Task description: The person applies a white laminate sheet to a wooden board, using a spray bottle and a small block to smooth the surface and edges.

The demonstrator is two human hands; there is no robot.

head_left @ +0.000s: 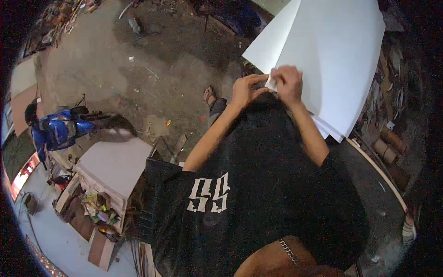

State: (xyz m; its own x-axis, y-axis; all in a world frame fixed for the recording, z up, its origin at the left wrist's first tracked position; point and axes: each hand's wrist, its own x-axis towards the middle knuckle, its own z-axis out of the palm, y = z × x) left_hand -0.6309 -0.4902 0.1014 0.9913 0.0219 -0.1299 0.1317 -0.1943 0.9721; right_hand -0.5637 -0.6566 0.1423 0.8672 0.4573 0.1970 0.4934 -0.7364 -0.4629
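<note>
In front of my dark shirt, my two hands meet at a small white piece [271, 83], which looks like folded paper or card. My left hand [246, 91] pinches its left side between thumb and fingers. On the other side my right hand [288, 84] is curled closed over it, slightly smeared by motion. Large white sheets [334, 60] spread out just beyond and to the right of my hands, one overlapping another. Whether the small piece is joined to the sheets cannot be made out.
A blue motorbike [62, 129] stands far left. Nearer lie a pale board [115, 159] and a box of odds and ends [99, 212]. Scraps and brown rolls [386, 148] lie at right, beside a long pale strip [380, 171]. A sandalled foot [210, 94] shows on the floor.
</note>
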